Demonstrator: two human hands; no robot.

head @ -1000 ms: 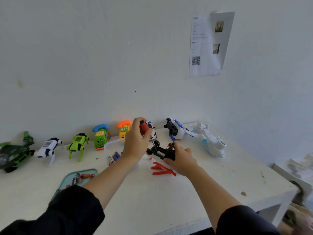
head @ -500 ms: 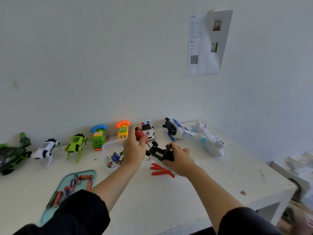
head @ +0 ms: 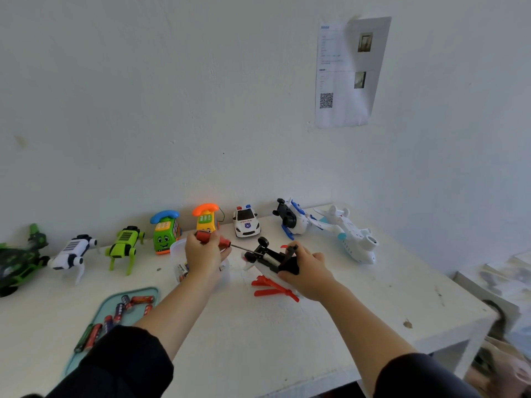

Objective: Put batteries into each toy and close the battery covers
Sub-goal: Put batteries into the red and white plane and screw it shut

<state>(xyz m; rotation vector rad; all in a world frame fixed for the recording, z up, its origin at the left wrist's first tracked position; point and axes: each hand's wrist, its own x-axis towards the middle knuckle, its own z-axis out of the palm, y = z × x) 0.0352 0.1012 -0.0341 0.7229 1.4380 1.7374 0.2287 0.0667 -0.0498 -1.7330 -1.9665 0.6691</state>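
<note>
My left hand (head: 202, 255) grips a red-handled screwdriver (head: 219, 242); its shaft points right at the black underside of an upturned toy helicopter (head: 271, 261) with red rotor blades (head: 273, 288) lying on the table. My right hand (head: 306, 271) holds that helicopter by its black base. A battery shows in the toy's open compartment. Loose batteries (head: 138, 301) lie on a teal tray (head: 115, 300) at the front left. More batteries sit in a clear tub (head: 178, 268) behind my left hand.
Along the wall stand a green helicopter (head: 20, 257), a white robot dog (head: 73, 252), a green robot dog (head: 125, 244), two toy phones (head: 165, 231), a police car (head: 246, 224), another helicopter (head: 290, 218) and a white plane (head: 349, 232). The table edge (head: 448, 337) drops off at the right.
My left hand lowered and tilted the screwdriver, so its tip now points at the helicopter's underside. The view tipped down a little, showing more of the tray.
</note>
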